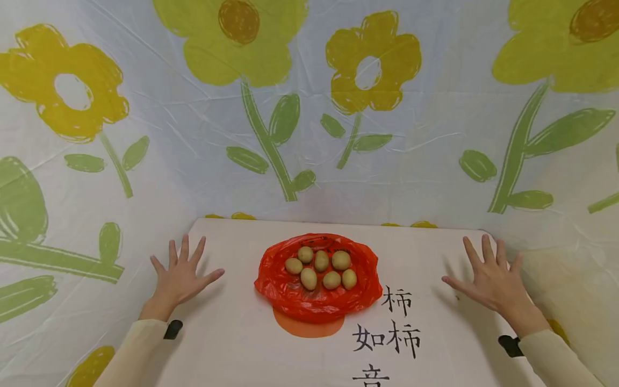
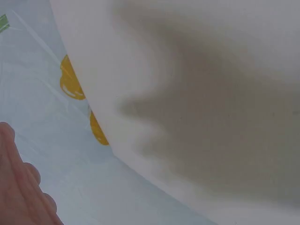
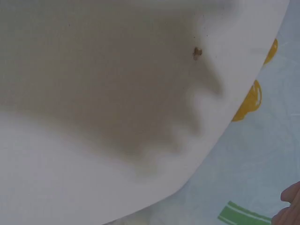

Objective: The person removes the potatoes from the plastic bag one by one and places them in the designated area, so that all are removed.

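Potatoes (image 1: 308, 279), small, tan and seven in number, are gathered on a crumpled red plastic bag (image 1: 285, 301) at the middle of the white tabletop (image 1: 232, 344). Nearest, pale sleeves (image 1: 561, 360) are seen at both lower corners, with a small black device (image 1: 172, 329) worn at each wrist. Black Chinese characters (image 1: 403, 338) are printed right of centre, and an orange printed shape (image 1: 309, 329) is partly covered by the bag. The left hand (image 1: 180, 281) is held above the table's left side and the right hand (image 1: 496, 283) above its right; the fingers of both are spread wide, nothing is gripped by either, and both are well apart from the bag. Hand shadows (image 2: 211, 103) are cast on the tabletop. Beyond, a pale sheet (image 1: 425, 177) is hung, printed with yellow flowers (image 1: 369, 72), green stems and leaves (image 1: 284, 118).
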Action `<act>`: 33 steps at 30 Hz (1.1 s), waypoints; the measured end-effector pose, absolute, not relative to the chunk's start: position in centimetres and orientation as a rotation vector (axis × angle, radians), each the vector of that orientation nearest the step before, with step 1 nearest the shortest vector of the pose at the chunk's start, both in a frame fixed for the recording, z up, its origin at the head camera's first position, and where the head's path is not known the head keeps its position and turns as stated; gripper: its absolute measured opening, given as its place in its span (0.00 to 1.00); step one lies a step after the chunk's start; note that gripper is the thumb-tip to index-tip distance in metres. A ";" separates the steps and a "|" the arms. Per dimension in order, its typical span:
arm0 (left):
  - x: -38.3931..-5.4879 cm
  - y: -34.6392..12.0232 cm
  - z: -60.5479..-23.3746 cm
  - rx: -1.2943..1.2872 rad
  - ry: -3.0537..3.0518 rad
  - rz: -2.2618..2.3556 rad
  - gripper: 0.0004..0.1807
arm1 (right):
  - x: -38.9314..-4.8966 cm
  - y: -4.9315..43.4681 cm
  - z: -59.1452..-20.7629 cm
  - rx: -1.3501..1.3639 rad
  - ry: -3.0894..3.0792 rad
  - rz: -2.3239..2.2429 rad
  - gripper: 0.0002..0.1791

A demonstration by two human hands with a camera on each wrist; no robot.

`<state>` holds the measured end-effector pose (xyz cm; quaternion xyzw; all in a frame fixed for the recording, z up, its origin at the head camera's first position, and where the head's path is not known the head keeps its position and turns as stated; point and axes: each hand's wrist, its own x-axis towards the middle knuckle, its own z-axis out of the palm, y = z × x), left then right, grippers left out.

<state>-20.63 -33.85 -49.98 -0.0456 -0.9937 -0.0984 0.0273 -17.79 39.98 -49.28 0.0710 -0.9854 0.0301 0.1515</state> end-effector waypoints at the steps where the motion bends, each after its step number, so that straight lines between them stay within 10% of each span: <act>1: -20.6 -33.7 -50.1 -0.138 -3.069 -0.315 0.59 | -17.7 40.0 -49.3 0.202 -2.827 0.089 0.65; 33: -20.4 -25.0 -53.6 -0.476 -3.004 -0.858 0.65 | -17.2 33.2 -50.3 0.206 -2.931 0.346 0.64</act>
